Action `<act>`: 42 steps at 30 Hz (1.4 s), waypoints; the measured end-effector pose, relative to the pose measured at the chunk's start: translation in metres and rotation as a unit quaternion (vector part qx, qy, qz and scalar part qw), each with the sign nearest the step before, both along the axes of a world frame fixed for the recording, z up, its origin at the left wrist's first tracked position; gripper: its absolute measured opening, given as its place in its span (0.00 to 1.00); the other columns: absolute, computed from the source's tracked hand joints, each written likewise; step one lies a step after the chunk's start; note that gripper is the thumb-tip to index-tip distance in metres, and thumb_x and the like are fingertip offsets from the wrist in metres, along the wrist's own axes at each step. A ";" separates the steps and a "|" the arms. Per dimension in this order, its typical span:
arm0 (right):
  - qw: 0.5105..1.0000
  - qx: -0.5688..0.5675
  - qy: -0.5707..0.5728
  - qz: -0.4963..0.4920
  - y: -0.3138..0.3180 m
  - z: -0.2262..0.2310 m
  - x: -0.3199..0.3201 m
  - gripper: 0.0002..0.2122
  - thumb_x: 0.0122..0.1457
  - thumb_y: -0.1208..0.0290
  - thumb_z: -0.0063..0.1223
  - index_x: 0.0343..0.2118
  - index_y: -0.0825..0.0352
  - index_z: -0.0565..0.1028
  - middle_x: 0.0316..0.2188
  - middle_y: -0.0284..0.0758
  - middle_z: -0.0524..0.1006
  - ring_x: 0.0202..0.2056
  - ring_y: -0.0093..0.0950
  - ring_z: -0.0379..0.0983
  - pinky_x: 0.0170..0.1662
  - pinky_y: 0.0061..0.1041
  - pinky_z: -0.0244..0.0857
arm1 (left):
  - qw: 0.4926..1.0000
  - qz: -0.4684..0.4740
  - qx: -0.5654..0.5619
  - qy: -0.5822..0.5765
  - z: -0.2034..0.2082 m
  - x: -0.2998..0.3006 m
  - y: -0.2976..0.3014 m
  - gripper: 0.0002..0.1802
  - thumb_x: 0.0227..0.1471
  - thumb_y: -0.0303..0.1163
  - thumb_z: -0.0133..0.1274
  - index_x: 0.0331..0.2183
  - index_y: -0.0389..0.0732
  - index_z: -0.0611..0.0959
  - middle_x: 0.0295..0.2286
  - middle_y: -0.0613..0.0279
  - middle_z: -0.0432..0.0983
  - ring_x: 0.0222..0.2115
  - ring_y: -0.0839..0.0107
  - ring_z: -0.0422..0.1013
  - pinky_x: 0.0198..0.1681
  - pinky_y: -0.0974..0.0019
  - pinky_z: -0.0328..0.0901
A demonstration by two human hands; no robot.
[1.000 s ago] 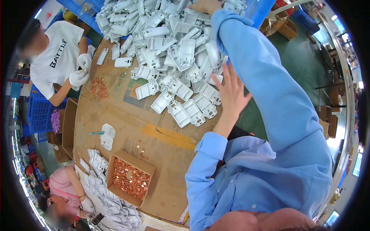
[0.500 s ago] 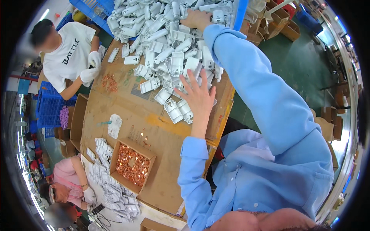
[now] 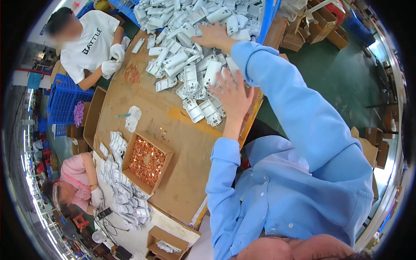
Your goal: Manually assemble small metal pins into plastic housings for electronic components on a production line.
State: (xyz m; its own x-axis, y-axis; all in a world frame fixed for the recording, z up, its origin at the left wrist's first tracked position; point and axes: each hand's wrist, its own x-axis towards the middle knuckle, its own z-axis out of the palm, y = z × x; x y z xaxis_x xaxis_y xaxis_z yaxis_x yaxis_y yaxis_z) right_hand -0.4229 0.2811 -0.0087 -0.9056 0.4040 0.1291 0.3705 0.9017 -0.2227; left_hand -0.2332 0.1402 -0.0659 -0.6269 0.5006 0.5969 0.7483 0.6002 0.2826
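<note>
A large heap of white plastic housings (image 3: 175, 58) covers the far part of the cardboard-topped table. My left hand (image 3: 234, 93) lies along the heap's near right edge, fingers spread and against the housings. Farther up, my right hand (image 3: 214, 37) reaches across on a blue sleeve and rests on top of the heap, its fingers spread apart. Neither hand is closed around a piece. Several open-backed housings (image 3: 203, 110) lie at the near edge of the heap, just left of my left wrist.
A cardboard box of small copper-coloured pieces (image 3: 147, 162) stands on the table. Beyond it lie more white housings (image 3: 123, 186), beside a co-worker in pink (image 3: 78, 175). Another co-worker in a white shirt (image 3: 93, 45) wears white gloves. A blue crate wall (image 3: 268, 19) borders the heap.
My right hand has come nearer to my left hand and now spreads over the housings. My left hand stays at the heap's edge. The whole view has shifted slightly.
</note>
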 end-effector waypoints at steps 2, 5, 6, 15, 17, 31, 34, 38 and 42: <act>1.000 0.012 -0.008 0.017 -0.002 0.007 0.003 0.37 0.51 0.34 0.42 0.59 0.54 0.66 0.56 0.41 0.68 0.56 0.47 0.63 0.57 0.55 0.49 | 0.994 -0.084 -0.053 0.055 -0.007 0.001 0.009 0.28 0.46 0.45 0.57 0.50 0.49 0.73 0.59 0.49 0.56 0.62 0.47 0.47 0.54 0.20 0.41; 0.984 -0.035 -0.121 0.124 0.005 0.023 0.010 0.37 0.52 0.33 0.41 0.59 0.56 0.66 0.55 0.42 0.69 0.55 0.44 0.66 0.56 0.46 0.58 | 0.991 -0.102 -0.071 0.051 0.000 0.000 0.024 0.22 0.46 0.38 0.57 0.45 0.51 0.76 0.55 0.57 0.62 0.60 0.55 0.51 0.55 0.24 0.46; 0.984 -0.036 -0.123 0.126 0.009 0.026 0.013 0.37 0.52 0.33 0.41 0.59 0.56 0.66 0.55 0.42 0.69 0.55 0.44 0.66 0.56 0.46 0.58 | 0.991 -0.097 -0.072 0.052 0.002 0.002 0.024 0.23 0.45 0.37 0.57 0.45 0.50 0.76 0.52 0.59 0.65 0.59 0.56 0.53 0.56 0.26 0.47; 0.972 0.018 0.060 0.227 0.027 0.007 0.049 0.29 0.56 0.45 0.46 0.57 0.59 0.68 0.56 0.42 0.66 0.57 0.43 0.62 0.58 0.44 0.56 | 0.981 -0.187 -0.057 0.022 0.002 -0.002 -0.010 0.23 0.40 0.31 0.57 0.42 0.43 0.73 0.46 0.59 0.68 0.57 0.58 0.58 0.58 0.37 0.52; 0.960 0.038 0.145 0.235 0.034 0.004 0.068 0.26 0.58 0.51 0.49 0.56 0.60 0.68 0.57 0.42 0.65 0.57 0.42 0.62 0.58 0.42 0.57 | 0.982 -0.182 -0.045 0.032 0.004 -0.001 -0.015 0.25 0.38 0.30 0.59 0.42 0.42 0.73 0.45 0.60 0.69 0.55 0.59 0.61 0.58 0.44 0.55; 0.882 -0.313 0.347 0.061 0.015 -0.074 0.225 0.41 0.54 0.61 0.58 0.62 0.75 0.46 0.61 0.57 0.46 0.62 0.53 0.44 0.64 0.44 0.43 | 0.986 -0.032 0.146 0.077 -0.002 0.056 -0.040 0.30 0.39 0.26 0.65 0.44 0.39 0.69 0.43 0.48 0.70 0.40 0.49 0.70 0.42 0.54 0.67; 0.849 -0.418 0.322 -0.023 -0.001 -0.082 0.207 0.41 0.55 0.62 0.56 0.63 0.76 0.44 0.61 0.58 0.47 0.63 0.51 0.42 0.65 0.42 0.40 | 0.963 0.044 0.267 -0.008 0.005 0.087 -0.047 0.24 0.41 0.28 0.66 0.38 0.38 0.70 0.38 0.52 0.72 0.37 0.60 0.71 0.39 0.62 0.67; 0.810 -0.477 0.337 -0.049 -0.032 -0.085 0.204 0.44 0.54 0.63 0.55 0.63 0.78 0.39 0.63 0.58 0.43 0.64 0.51 0.39 0.66 0.41 0.35 | 0.879 0.220 0.387 -0.169 -0.011 0.109 -0.072 0.13 0.51 0.31 0.59 0.31 0.36 0.71 0.25 0.62 0.73 0.26 0.71 0.72 0.30 0.68 0.68; 0.805 -0.499 0.320 -0.032 -0.049 -0.082 0.212 0.44 0.55 0.64 0.54 0.63 0.79 0.36 0.64 0.58 0.40 0.65 0.50 0.35 0.66 0.42 0.32 | 0.704 0.233 0.585 -0.330 0.002 0.126 -0.069 0.12 0.59 0.38 0.51 0.30 0.41 0.70 0.23 0.61 0.75 0.19 0.72 0.74 0.21 0.71 0.67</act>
